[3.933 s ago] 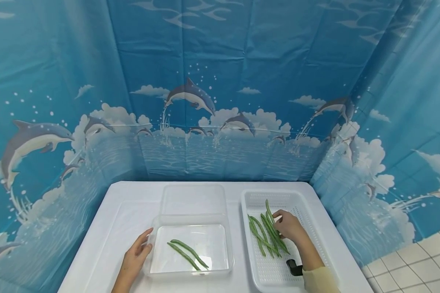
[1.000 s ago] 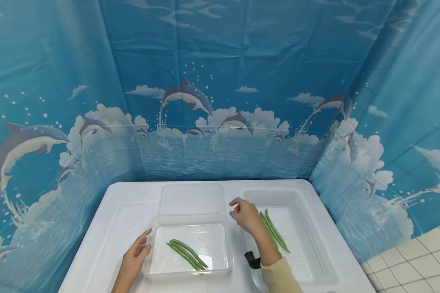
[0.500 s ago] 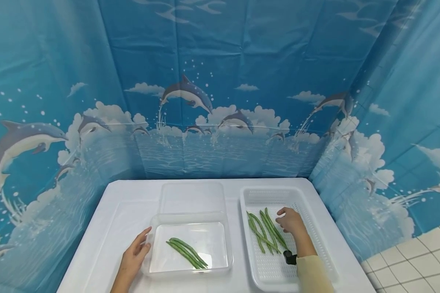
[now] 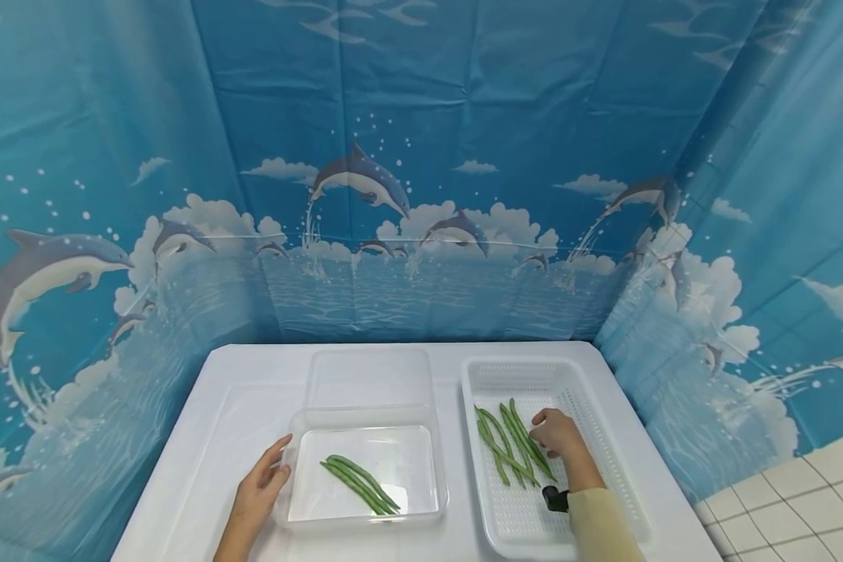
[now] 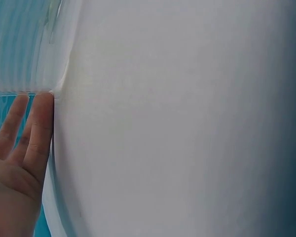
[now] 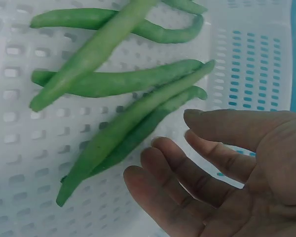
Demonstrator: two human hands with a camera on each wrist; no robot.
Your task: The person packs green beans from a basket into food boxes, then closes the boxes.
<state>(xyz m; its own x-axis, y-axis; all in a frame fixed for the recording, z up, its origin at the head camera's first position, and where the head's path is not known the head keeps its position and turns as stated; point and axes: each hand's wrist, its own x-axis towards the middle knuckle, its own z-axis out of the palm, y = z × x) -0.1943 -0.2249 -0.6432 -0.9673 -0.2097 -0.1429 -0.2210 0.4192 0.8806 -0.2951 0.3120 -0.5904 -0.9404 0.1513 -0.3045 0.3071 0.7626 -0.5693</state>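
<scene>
My left hand (image 4: 254, 492) rests its fingertips against the left wall of a clear plastic box (image 4: 432, 468). In the left wrist view its fingers (image 5: 39, 133) are straight against the box's ribbed side. Three or so green beans (image 4: 361, 485) lie slanted together in the box. My right hand (image 4: 560, 434) is inside a white perforated basket (image 4: 625, 484), just right of several green beans (image 4: 513, 445). The right wrist view shows its thumb and fingers (image 6: 222, 158) apart and loosely bent, with nothing between them, close beside a pair of beans (image 6: 133, 128).
Behind the box lies a clear lid (image 4: 368, 378), flat on the white-covered table (image 4: 253, 398). A black camera mount (image 4: 555, 498) sits at my right wrist. A blue dolphin curtain (image 4: 393, 297) hangs behind the table, and white floor tiles (image 4: 801, 499) show at right.
The box holds one more bean than in the earliest frame. My right hand has moved from between box and basket rightward, back over the basket's beans. My left hand has stayed put.
</scene>
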